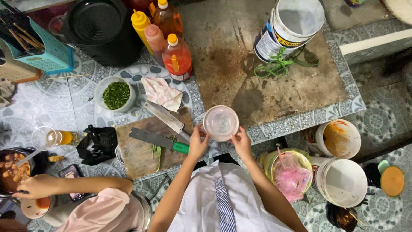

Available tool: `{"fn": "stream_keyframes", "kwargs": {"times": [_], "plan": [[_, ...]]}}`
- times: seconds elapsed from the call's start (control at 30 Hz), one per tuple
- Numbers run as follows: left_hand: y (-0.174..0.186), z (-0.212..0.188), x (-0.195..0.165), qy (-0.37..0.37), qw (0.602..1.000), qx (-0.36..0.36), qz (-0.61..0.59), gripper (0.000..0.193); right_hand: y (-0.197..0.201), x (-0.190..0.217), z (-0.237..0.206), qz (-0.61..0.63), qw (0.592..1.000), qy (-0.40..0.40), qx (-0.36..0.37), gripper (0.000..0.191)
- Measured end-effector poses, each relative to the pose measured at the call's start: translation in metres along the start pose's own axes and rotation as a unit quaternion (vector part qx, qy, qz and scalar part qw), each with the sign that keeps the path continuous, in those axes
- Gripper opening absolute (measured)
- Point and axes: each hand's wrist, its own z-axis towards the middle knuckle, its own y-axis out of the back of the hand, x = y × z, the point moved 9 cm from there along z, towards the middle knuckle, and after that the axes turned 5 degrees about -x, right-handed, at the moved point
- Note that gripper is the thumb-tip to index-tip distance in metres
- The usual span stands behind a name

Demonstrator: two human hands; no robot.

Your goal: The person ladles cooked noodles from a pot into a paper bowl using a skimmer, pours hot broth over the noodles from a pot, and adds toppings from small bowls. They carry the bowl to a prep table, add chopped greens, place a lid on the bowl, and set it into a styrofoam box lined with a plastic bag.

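I hold a clear round plastic container [220,123] between both hands over the near edge of the tiled counter [77,107]. My left hand [197,144] grips its left rim and my right hand [241,143] its right rim. The container looks empty. Just left of my left hand lies a wooden cutting board [141,154] with a green-handled knife [159,141], a cleaver [167,119] and a few green scraps on it.
Sauce bottles [166,38], a bowl of chopped greens [116,95], a cloth [162,93] and a white bucket [290,26] stand behind. Buckets [341,138] and a pink bag [290,177] sit on the floor at right. Another person's hand [36,187] reaches toward a food bowl [13,172] at left.
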Motion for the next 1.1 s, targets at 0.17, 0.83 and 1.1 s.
{"fn": "stream_keyframes", "kwargs": {"times": [0.17, 0.83, 1.1], "plan": [[-0.001, 0.047, -0.015, -0.005, 0.998, -0.059, -0.011, 0.045, -0.009, 0.024, 0.040, 0.000, 1.000, -0.019, -0.003, 0.047], [0.049, -0.308, 0.048, 0.178, 0.638, -0.595, -0.455, 0.035, -0.150, 0.055, -0.208, -0.075, 0.756, 0.013, 0.651, 0.022], [0.048, -0.685, 0.022, 0.036, 0.402, -0.860, -0.313, 0.019, -0.150, 0.023, -0.601, -0.107, 0.450, 0.083, 0.882, 0.018]]}}
